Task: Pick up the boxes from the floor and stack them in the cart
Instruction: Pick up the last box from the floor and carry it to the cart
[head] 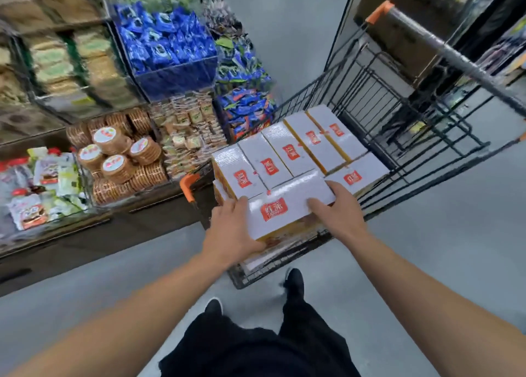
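Observation:
A white box with a red label [287, 203] lies crosswise at the near end of the black wire cart [378, 92]. My left hand [232, 230] grips its left end, thumb along the near lower edge. My right hand [340, 210] holds its right end, fingers over the top. Behind it, several matching white boxes [287, 152] stand side by side in a row inside the cart, and one more [357, 174] lies to the right of the held box. No box shows on the floor.
Store shelves with blue snack bags [168, 43], round biscuit packs [119, 154] and pouches [37, 183] run along the left. The cart handle [444, 49] with an orange end cap stretches at the upper right. Grey floor [455, 248] surrounds the cart; my feet [294, 281] stand right at it.

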`<state>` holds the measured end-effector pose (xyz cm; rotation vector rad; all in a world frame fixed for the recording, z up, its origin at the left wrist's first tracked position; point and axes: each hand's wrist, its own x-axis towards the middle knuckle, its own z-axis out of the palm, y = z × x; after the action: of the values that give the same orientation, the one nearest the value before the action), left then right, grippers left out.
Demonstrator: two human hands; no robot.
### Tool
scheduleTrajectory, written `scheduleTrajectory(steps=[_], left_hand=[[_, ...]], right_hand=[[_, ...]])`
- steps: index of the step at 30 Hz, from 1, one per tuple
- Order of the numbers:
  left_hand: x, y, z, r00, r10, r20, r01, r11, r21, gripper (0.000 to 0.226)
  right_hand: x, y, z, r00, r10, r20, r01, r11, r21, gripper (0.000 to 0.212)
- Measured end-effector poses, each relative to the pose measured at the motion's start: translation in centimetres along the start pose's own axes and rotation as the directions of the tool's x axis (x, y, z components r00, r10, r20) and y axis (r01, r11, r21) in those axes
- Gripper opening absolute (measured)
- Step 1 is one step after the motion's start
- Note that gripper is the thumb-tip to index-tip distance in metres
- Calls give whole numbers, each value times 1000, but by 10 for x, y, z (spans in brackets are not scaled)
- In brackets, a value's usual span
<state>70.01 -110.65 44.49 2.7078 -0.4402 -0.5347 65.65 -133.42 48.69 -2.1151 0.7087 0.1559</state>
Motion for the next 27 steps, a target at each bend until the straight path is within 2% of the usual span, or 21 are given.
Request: scheduleTrajectory(steps=[2,8,14,16,18,20,24,27], left_hand=[[4,13,13,999,-51,3,51,999,6,99],[12,37,44,980,-198,13,198,980,-35,102],[22,54,77,957,-289,4,289,957,-17,97],[27,58,91,953,-301,-31,301,953,14,97],[32,58,105,956,-285,-73,290,953,82,98],[35,57,118,958,-269,-100,280,953,116,99],[32,54,125,950,-278,-142,294,950,109,99],[29,55,117,957,-272,-103,280,957,76,95]], right_hand=[[21,11,-8,997,-13,83,14,1000,-18,49],[69,37,-9,961,11,277,32,988,-148,59],[88,63,3,947,-10,322,101,959,-265,78],[90,77,3,928,-91,361,233,899,-371,81],[93,90,3,852,-196,485,465,708,-531,84],[94,102,6,786,-142,602,569,547,-614,82],[94,107,9,768,-105,632,592,494,-637,82],[91,104,12,785,-82,615,573,473,-669,82]])
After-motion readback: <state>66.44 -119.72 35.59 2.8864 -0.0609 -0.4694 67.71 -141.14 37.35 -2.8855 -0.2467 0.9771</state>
